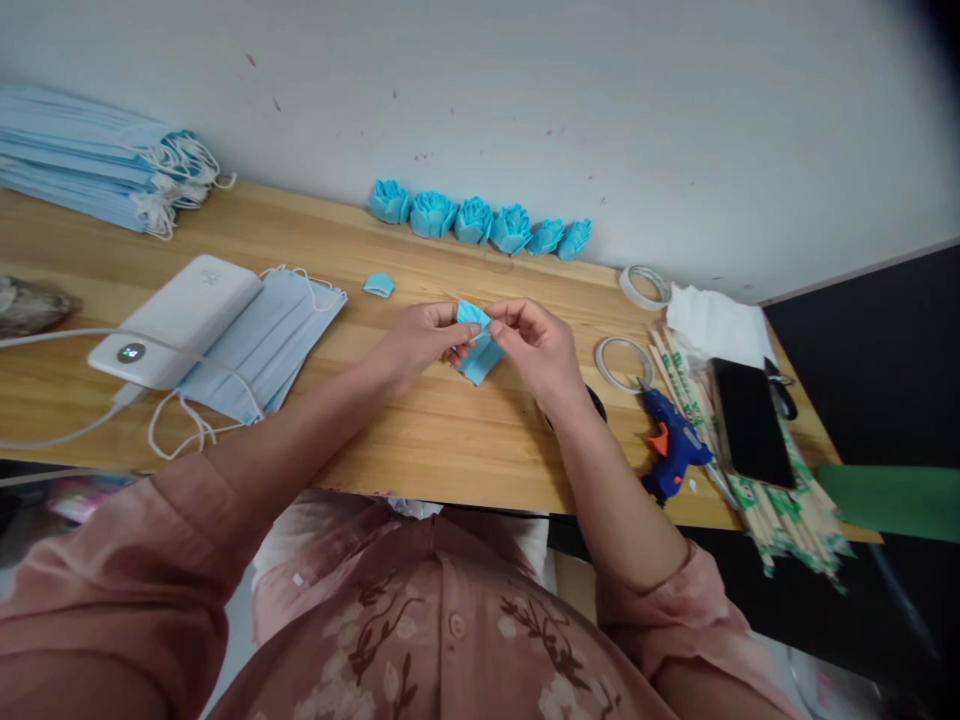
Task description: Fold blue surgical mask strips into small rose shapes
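A folded piece of blue mask fabric (474, 316) is held up between my two hands over the middle of the table. My left hand (433, 335) pinches its left side with thumb and fingers. On the right edge, my right hand (531, 340) grips it with thumb and forefinger. Another flat blue piece (484, 362) shows just below, partly covered by the fingers; whether it is joined to the upper one I cannot tell. A small folded blue petal (379, 285) lies apart on the wood, to the left of my left hand.
Several blue fabric flowers (474, 220) stand in a row along the wall. Left are a mask stack (82, 160), a white power bank (180, 320) and loose masks (262, 340). Right are tape rolls (645, 287), a blue glue gun (673, 440), a phone (750, 420) and wrapped chopsticks (795, 515).
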Available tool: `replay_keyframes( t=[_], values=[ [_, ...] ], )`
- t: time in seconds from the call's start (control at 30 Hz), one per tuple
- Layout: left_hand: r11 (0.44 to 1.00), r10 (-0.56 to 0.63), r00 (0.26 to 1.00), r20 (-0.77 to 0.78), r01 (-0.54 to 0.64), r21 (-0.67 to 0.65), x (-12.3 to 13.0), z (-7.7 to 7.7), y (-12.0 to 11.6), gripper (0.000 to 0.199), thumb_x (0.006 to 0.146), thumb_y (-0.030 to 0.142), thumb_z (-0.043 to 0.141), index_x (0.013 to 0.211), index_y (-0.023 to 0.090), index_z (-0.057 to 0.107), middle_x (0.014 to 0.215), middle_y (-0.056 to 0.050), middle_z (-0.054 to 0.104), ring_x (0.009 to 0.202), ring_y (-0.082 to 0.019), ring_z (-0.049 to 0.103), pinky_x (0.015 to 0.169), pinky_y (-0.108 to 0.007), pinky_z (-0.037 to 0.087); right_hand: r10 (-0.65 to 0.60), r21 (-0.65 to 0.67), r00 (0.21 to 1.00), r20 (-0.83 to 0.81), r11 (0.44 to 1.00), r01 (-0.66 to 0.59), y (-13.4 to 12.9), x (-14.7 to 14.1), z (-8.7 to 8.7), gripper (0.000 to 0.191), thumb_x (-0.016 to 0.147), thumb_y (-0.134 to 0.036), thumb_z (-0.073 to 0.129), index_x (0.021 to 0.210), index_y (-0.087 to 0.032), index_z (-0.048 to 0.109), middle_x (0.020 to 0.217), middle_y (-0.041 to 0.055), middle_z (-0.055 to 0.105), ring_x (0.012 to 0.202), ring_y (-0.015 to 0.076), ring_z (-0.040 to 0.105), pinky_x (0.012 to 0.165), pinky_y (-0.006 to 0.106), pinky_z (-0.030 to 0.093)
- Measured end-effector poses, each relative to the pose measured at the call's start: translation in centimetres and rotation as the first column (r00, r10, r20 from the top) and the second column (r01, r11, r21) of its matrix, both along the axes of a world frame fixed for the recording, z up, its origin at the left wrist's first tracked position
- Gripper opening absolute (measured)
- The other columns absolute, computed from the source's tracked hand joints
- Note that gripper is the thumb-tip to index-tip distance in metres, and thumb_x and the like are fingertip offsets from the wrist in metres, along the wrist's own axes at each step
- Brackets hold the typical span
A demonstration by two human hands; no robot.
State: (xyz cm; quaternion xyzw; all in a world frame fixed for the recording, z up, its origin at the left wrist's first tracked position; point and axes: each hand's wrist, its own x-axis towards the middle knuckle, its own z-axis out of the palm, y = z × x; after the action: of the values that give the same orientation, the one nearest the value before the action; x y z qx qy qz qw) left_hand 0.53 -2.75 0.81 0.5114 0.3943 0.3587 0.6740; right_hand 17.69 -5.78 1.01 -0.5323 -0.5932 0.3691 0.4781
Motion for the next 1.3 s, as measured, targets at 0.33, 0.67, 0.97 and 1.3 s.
replay_keyframes(
  t=[0.33, 0.67, 0.97, 1.3],
  values=[
    [0.99, -0.049, 0.995, -0.087, 0.06, 0.124, 0.07, 0.34, -0.07, 0.019, 0.077, 0.03, 0.075, 0.071, 0.016, 0.062, 0.063, 0.003, 0.058, 0.056, -0.008, 0.053, 0.059, -0.022, 0.049, -0.062, 0.06, 0.996, 0.065, 0.997, 0.058, -0.17, -0.17, 0.09, 0.016, 0.085, -0.036, 0.067, 0.076, -0.023, 0.068, 0.074, -0.0013, 0.07, 0.068, 0.014, 0.059, 0.068, 0.03, 0.048],
    [0.993, -0.048, 0.994, -0.099, 0.059, 0.106, -0.11, 0.36, 0.1, 0.013, 0.08, 0.022, 0.069, 0.071, 0.016, 0.062, 0.065, 0.002, 0.061, 0.057, -0.009, 0.054, 0.061, -0.024, 0.048, 0.007, -0.005, 1.0, 0.005, 1.0, -0.007, 0.08, 0.43, 0.06, 0.028, 0.085, -0.048, 0.068, 0.076, -0.022, 0.069, 0.073, -0.0014, 0.065, 0.07, 0.0135, 0.055, 0.069, 0.029, 0.046],
    [0.996, -0.028, 0.996, -0.085, 0.035, 0.082, -0.3, 0.32, 0.24, 0.017, 0.083, 0.026, 0.069, 0.07, 0.017, 0.063, 0.066, 0.001, 0.063, 0.057, -0.009, 0.056, 0.061, -0.023, 0.048, 0.028, -0.035, 1.0, 0.008, 0.999, -0.027, 0.15, 0.43, 0.43, 0.017, 0.078, -0.036, 0.071, 0.072, -0.022, 0.065, 0.067, -0.0029, 0.061, 0.064, 0.0118, 0.051, 0.064, 0.028, 0.042],
    [0.998, -0.022, 0.992, -0.121, 0.029, 0.057, -0.34, 0.87, 0.18, 0.024, 0.088, 0.034, 0.066, 0.073, 0.015, 0.064, 0.068, -0.001, 0.066, 0.058, -0.009, 0.058, 0.061, -0.024, 0.047, -0.045, -0.025, 0.999, 0.012, 0.999, 0.045, 0.34, 0.61, 0.06, 0.021, 0.078, -0.04, 0.07, 0.072, -0.021, 0.063, 0.069, -0.0024, 0.061, 0.065, 0.0115, 0.049, 0.064, 0.028, 0.042]
  ],
)
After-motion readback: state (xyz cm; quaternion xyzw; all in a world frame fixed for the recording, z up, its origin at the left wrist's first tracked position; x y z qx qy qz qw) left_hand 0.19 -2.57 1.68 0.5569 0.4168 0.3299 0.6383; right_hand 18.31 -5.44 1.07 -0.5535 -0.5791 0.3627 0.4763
